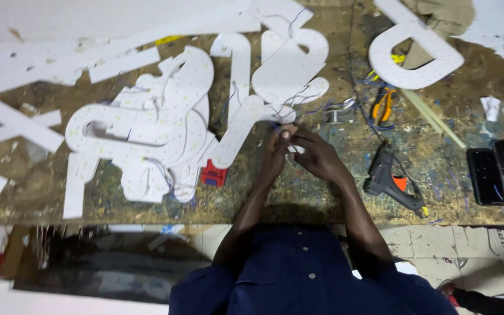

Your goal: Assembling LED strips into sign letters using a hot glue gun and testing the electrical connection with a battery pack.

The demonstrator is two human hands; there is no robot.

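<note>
Both hands meet at the workbench point(322, 192) edge of a white cut-out letter point(237, 131). The left hand point(275, 153) pinches thin wires point(298, 108) at the letter's lower end; the right hand point(316, 154) curls closed on the same wire ends, though what its fingertips grip is too small to tell. Working well here seems to mean keeping the strands taut and separate, close to the letter. Right of the letter lie a glue gun point(389, 179), orange pliers point(381, 105) and two phones point(493, 170); left of it, stacked letters point(147, 134) crowd the bench and loose wires could snag.
</note>
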